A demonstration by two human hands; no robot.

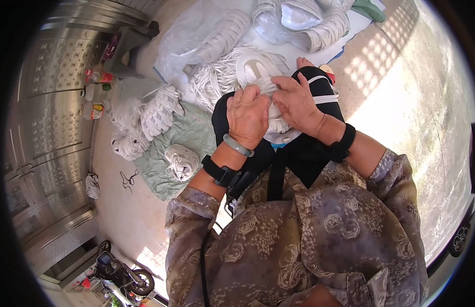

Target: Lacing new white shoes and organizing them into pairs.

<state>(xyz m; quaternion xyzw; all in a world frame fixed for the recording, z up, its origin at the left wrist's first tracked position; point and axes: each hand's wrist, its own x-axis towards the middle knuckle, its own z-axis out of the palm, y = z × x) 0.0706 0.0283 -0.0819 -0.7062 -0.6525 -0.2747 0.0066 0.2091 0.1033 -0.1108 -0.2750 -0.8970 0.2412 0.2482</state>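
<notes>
A white shoe (281,132) lies across my lap between my knees, its mesh toe (255,69) pointing away from me. My left hand (247,116) is closed on the shoe's left side, with the fingers curled over its lacing area. From the other side my right hand (298,105) pinches at the same area, thumb and fingers bent. Whether a lace is between the fingertips is hidden. White lace strands (325,98) lie over my right knee. Just beyond my left knee is a heap of loose white shoelaces (209,84).
Stacked white shoe parts (324,31) and clear plastic bags (184,38) lie ahead on a white sheet. On the left, a green cloth (163,179) bears a laced white shoe (182,162), near more bundled shoes (158,112). Bottles (96,110) stand by the metal door (48,128).
</notes>
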